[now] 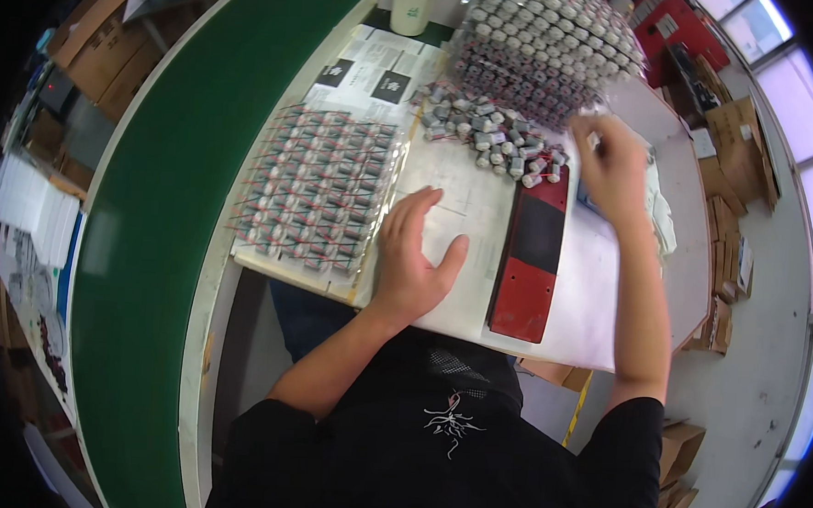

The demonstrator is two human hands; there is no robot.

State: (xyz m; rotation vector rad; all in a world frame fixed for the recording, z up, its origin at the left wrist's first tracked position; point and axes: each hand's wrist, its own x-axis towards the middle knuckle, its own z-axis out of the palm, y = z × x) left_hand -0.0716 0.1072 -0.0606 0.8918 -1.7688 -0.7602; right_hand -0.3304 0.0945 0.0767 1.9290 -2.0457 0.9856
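Observation:
My left hand [415,257] hovers over the white worktop, fingers and thumb apart with nothing between them. Just left of it stands a clear tray [318,190] full of small grey motors with red and dark wires sticking out. My right hand [611,164] is raised at the right, near the front corner of a stack of clear trays [546,50] packed with motors. Motion smears its curled fingers, so whether they hold anything does not show. A pile of loose motors [495,134] lies between the hands, touching the far end of a long red-and-black block [529,256].
A pale lidded cup [414,6] stands at the back, behind printed sheets [370,73]. Along the left runs a green conveyor belt [150,231]. White cloth or plastic [659,212] lies by the worktop's right wall, and cardboard boxes [741,152] are stacked beyond it.

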